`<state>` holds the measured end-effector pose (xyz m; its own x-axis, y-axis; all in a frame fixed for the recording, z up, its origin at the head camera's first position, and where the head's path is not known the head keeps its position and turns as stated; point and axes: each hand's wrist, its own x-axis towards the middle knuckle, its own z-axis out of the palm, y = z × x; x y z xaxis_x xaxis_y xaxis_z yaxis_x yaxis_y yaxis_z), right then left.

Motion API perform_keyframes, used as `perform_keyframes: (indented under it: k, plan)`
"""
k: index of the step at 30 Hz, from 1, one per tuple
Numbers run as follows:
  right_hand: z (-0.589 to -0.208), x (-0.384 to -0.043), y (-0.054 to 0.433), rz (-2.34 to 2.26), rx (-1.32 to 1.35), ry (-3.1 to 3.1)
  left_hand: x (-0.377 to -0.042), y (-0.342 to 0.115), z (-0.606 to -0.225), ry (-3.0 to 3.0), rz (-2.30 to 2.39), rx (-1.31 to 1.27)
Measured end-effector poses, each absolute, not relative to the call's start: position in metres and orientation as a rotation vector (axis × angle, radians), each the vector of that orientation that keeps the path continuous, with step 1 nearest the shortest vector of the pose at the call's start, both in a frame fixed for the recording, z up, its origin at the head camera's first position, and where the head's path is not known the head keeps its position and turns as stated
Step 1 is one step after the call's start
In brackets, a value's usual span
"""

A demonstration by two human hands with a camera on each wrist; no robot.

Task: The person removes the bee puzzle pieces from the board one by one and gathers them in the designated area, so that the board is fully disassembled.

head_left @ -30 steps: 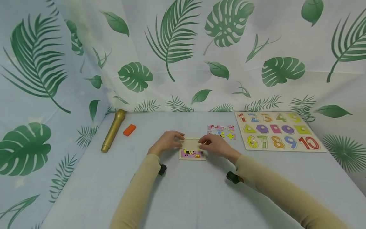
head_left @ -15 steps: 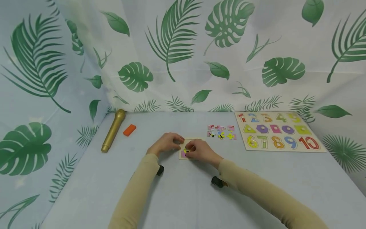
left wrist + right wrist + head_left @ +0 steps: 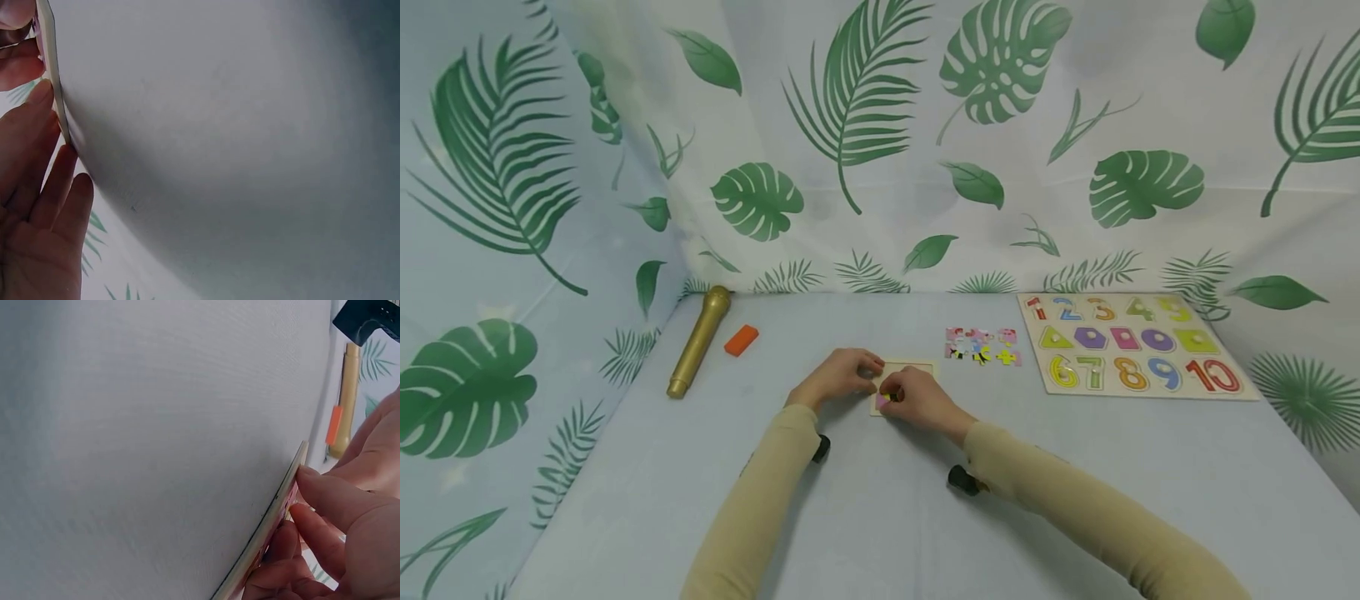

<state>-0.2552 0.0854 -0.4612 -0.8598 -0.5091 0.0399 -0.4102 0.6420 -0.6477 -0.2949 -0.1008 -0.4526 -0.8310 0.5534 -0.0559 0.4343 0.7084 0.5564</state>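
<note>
In the head view a small wooden puzzle board (image 3: 892, 372) lies flat at the middle of the table, mostly covered by my hands. My left hand (image 3: 841, 373) touches its left edge with thumb and fingertips, the fingers fairly straight in the left wrist view. My right hand (image 3: 921, 398) is over the board with curled fingers, pinching at a yellow and dark puzzle piece (image 3: 891, 397) near the lower left corner. Those fingertips partly hide the piece. In the right wrist view my right thumb (image 3: 322, 490) rests against the board's edge.
Loose pink, white and yellow puzzle pieces (image 3: 1006, 358) lie behind my right hand. Farther right is a wooden number-and-shape board (image 3: 1037, 367). At the back left lie a gold microphone (image 3: 698, 343) and an orange block (image 3: 741, 340). A leaf-patterned curtain (image 3: 880, 233) stands behind.
My right hand has moved left from the board's right edge to its lower left part, and its fingers have shifted slightly there since. The left hand has stayed at the left edge.
</note>
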Motion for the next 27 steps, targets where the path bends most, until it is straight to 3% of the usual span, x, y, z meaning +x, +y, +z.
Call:
perform_keyframes:
  k: [27]
  plan:
    - [-0.4552,-0.2525,0.0823,-0.965,-0.724,2.706,-0.2984,-0.1047,-0.4544,2.708,0.751,0.815]
